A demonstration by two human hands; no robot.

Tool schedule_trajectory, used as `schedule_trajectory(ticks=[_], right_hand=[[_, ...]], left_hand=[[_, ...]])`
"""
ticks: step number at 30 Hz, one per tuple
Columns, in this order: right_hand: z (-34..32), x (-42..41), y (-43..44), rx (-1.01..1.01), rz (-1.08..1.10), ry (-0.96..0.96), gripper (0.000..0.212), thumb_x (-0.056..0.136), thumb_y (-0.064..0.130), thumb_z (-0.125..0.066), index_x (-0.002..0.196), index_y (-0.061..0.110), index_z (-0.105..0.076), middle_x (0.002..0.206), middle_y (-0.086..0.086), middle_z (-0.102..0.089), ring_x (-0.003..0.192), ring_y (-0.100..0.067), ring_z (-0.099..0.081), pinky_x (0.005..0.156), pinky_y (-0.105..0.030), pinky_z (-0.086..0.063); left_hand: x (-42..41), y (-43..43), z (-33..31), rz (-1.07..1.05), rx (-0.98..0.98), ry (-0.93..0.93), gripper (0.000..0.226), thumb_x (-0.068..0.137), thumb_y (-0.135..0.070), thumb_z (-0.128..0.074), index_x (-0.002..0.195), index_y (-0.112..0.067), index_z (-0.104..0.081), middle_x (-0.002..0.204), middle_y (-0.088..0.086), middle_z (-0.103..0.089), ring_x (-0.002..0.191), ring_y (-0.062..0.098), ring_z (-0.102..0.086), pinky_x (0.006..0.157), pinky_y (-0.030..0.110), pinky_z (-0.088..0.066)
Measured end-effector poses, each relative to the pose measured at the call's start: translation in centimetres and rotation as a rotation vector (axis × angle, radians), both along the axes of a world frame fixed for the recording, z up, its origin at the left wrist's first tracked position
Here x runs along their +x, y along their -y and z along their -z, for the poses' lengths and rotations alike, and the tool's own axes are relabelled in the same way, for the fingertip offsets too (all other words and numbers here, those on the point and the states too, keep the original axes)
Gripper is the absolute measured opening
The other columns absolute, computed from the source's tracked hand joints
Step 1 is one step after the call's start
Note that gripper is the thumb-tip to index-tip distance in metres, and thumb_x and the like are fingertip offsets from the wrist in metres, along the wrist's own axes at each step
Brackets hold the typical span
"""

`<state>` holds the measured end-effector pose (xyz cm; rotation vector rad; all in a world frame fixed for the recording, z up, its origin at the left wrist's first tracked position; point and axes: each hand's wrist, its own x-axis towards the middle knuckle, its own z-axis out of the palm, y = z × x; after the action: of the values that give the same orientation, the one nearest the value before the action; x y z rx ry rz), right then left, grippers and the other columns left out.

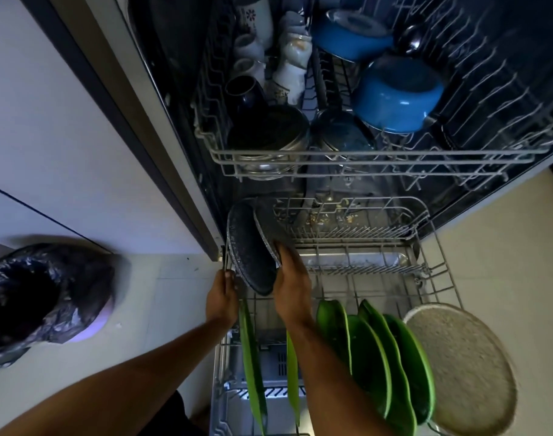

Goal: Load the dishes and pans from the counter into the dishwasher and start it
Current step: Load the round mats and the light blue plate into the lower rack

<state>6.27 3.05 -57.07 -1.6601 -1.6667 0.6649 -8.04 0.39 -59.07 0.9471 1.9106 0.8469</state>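
Green plates [375,357] stand nearest in the lower rack [441,275]. Beyond, at its far-left corner, left hand [221,302] and right hand [292,278] grasp a speckled dark pan [253,250], seating it upright; next, let go. Blue pots [397,92] fill the upper rack [363,152].

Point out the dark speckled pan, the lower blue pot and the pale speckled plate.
dark speckled pan [253,262], head view, its underside.
lower blue pot [397,92], head view, its base.
pale speckled plate [457,366], head view, its face.
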Motion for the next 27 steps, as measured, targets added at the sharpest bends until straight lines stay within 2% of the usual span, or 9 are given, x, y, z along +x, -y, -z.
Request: schedule_trajectory(ticks=[3,6,9,11,14,19,23,27], right_hand=[[-0.1,0.7,0.3,-0.036,0.018,-0.047,0.06,0.095,0.004,-0.057,0.148,0.029,-0.044,0.15,0.006,-0.049,0.135,-0.013,-0.048,0.111,-0.032,-0.042],[-0.8,2.1,0.7,-0.093,-0.024,-0.116,0.063,0.09,0.007,-0.052,0.148,0.029,-0.045,0.146,0.004,-0.053,0.129,-0.012,-0.052,0.108,-0.023,-0.039],[-0.4,3.2,1.3,-0.157,-0.051,-0.114,0.068,0.09,-0.003,-0.05,0.149,0.031,-0.043,0.146,0.002,-0.054,0.133,-0.018,-0.052,0.11,-0.022,-0.037],[0.0,3.4,1.8,-0.131,0.001,-0.112,0.077,0.088,-0.01,-0.051,0.149,0.037,-0.042,0.145,0.002,-0.055,0.131,-0.019,-0.054,0.11,-0.026,-0.041],[-0.5,2.8,3.0,-0.071,-0.008,-0.055,0.083,0.086,-0.004,-0.048,0.15,0.047,-0.034,0.147,0.002,-0.052,0.124,-0.024,-0.059,0.101,-0.038,-0.052],[-0.9,1.3,4.4,0.049,0.024,-0.061,0.072,0.082,0.012,-0.033,0.151,0.033,-0.039,0.151,-0.002,-0.049,0.135,-0.024,-0.05,0.108,-0.041,-0.046],[-1.0,1.6,3.9,0.103,0.05,-0.07,0.067,0.084,0.012,-0.034,0.149,0.023,-0.046,0.151,0.0,-0.049,0.136,-0.023,-0.05,0.109,-0.038,-0.045],[-0.9,1.8,3.3,0.074,-0.007,-0.024,0.075,0.083,-0.001,-0.046,0.152,0.029,-0.041,0.153,0.004,-0.044,0.135,-0.025,-0.05,0.106,-0.033,-0.044]], left_hand=[[-0.2,0.0,0.4,0.014,-0.005,-0.034,0.03,0.107,-0.034,-0.028,0.102,-0.018,-0.052,0.089,0.004,-0.064,0.086,0.024,-0.063,0.073,0.033,-0.049],[-0.1,0.0,0.6,0.027,-0.005,-0.038,0.029,0.107,-0.035,-0.027,0.105,-0.019,-0.051,0.092,0.005,-0.065,0.088,0.023,-0.063,0.079,0.039,-0.053],[-0.2,0.1,0.6,0.036,-0.012,-0.036,0.031,0.107,-0.034,-0.026,0.108,-0.017,-0.051,0.096,0.007,-0.065,0.09,0.024,-0.062,0.079,0.037,-0.051],[-0.3,0.0,0.5,0.044,-0.012,-0.042,0.031,0.107,-0.035,-0.026,0.11,-0.016,-0.051,0.097,0.008,-0.065,0.091,0.023,-0.062,0.08,0.037,-0.05],[-0.2,0.0,0.6,0.046,-0.016,-0.057,0.032,0.107,-0.035,-0.025,0.109,-0.015,-0.05,0.094,0.007,-0.064,0.088,0.022,-0.062,0.075,0.034,-0.05],[-0.2,-0.2,0.4,0.043,-0.018,-0.062,0.032,0.107,-0.034,-0.025,0.108,-0.013,-0.05,0.088,0.008,-0.063,0.081,0.02,-0.062,0.062,0.024,-0.043],[-0.1,-0.1,0.3,0.042,-0.034,-0.061,0.03,0.107,-0.033,-0.025,0.107,-0.015,-0.049,0.089,0.007,-0.063,0.079,0.015,-0.06,0.061,0.022,-0.042],[-0.1,-0.2,0.5,0.03,-0.021,-0.051,0.03,0.107,-0.035,-0.025,0.107,-0.016,-0.049,0.088,0.007,-0.064,0.081,0.017,-0.062,0.062,0.023,-0.043]])
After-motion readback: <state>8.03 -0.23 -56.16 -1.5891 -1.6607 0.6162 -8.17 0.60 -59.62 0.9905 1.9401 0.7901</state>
